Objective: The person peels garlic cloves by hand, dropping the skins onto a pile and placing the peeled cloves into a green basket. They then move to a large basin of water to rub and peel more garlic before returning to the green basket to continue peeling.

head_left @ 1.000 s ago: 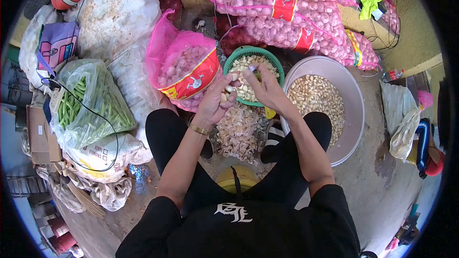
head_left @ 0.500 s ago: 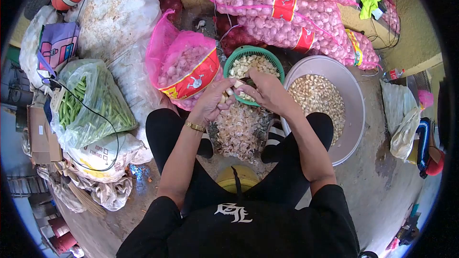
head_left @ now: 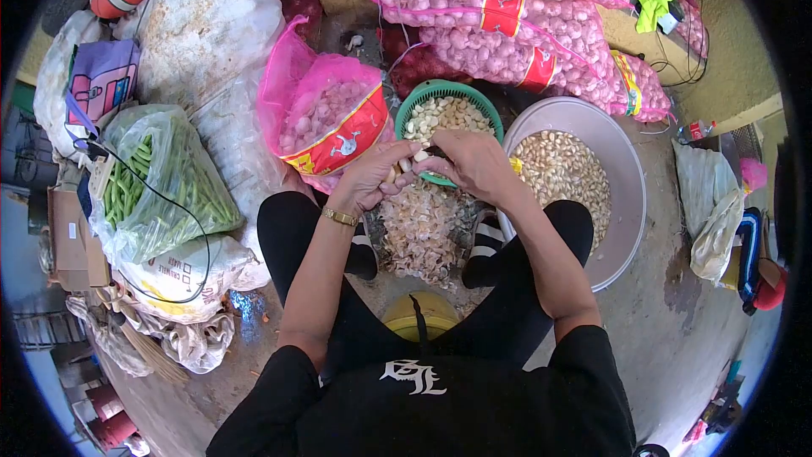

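Observation:
My left hand (head_left: 370, 176) is closed around several pale garlic cloves (head_left: 401, 171), close to the front of the green basket. My right hand (head_left: 476, 162) is closed on what looks like a small knife; its yellow end (head_left: 516, 165) pokes out behind the palm, and a dark blade shows at the fingertips, against a clove in the left fingers. Just beyond the hands is the green basket (head_left: 489, 107), holding peeled cloves (head_left: 448, 112). Below them lies a heap of garlic skins (head_left: 420, 233) on the floor between my feet.
A large pale basin (head_left: 628, 203) of unpeeled cloves (head_left: 565, 176) stands right. An open pink mesh bag of garlic (head_left: 326, 118) sits left, with stacked garlic sacks (head_left: 524, 34) behind. Green beans in a plastic bag (head_left: 169, 186) and white sacks (head_left: 203, 34) fill the left side.
My right hand has turned slightly over the left fingers, and the yellow end now shows behind its palm. Both hands stay close together in front of the basket.

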Motion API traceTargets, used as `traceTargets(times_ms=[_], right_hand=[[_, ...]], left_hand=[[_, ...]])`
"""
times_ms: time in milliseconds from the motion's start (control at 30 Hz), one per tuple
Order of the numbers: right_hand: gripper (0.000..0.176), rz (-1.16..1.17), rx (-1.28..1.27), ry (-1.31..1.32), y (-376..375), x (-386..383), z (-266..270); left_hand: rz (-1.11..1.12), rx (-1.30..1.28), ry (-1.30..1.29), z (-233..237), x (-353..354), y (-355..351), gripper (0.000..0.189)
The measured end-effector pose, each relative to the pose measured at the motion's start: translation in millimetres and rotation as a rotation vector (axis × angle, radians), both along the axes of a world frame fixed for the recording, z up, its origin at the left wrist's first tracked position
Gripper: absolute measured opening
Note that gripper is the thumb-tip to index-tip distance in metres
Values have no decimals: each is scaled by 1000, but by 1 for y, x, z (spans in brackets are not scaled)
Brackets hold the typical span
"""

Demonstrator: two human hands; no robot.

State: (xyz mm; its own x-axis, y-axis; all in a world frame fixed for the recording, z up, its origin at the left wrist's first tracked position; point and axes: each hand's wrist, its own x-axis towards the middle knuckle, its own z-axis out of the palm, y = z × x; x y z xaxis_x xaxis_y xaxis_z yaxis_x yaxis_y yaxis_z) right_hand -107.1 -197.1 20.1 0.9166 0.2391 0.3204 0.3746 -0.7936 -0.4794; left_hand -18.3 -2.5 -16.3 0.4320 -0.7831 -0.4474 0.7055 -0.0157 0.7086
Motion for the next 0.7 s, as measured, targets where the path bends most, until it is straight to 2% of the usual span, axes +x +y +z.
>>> traceTargets(times_ms=[700], right_hand=[[33,-7,-19,-8,1,0,3]], left_hand=[[76,-98,169,3,-6,-5,15]])
